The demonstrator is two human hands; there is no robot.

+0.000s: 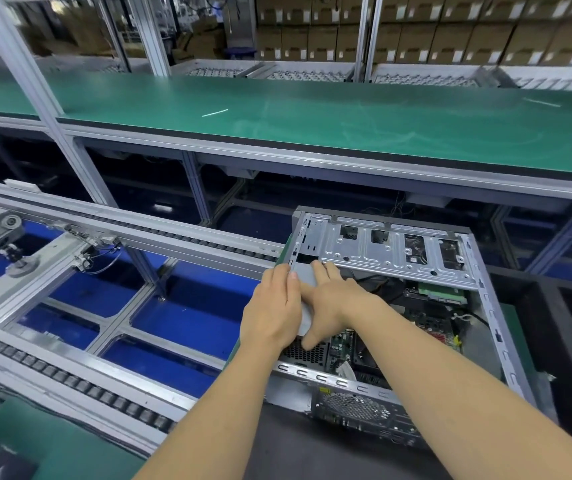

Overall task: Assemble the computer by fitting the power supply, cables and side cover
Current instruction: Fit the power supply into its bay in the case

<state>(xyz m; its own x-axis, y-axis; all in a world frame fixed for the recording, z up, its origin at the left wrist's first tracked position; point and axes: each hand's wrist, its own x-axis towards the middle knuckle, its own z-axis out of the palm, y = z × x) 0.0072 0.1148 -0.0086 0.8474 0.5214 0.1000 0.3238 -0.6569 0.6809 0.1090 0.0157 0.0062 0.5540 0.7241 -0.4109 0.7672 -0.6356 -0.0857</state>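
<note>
**Power supply going into the open case**

At the left end of the open grey steel computer case, which lies on its side on a dark mat on the bench beside the roller conveyor, both hands are laid on a plain grey metal power supply box. The box sits in the case's far-left corner, just under the perforated silver drive bracket that spans the far edge.

The left hand rests flat along the outer left side of the box, fingers straight and together, thumb near the top corner. The right hand crosses over from the right and lies on top of it, fingers spread and mostly straight, fingertips reaching toward the bracket and the thumb dropped down the near face. Neither hand curls round the box; both press on it. I take this as pushing the supply home into its bay: one palm steadying the side, the other bearing down and forward.

Black cables trail from the box over the green-and-black motherboard, not visibly plugged in. The side cover is not on the case, and I see none nearby.

Stacked brown cardboard cartons at the back carry white labels, too blurred to read. No brand or writing on the case is legible.
</note>
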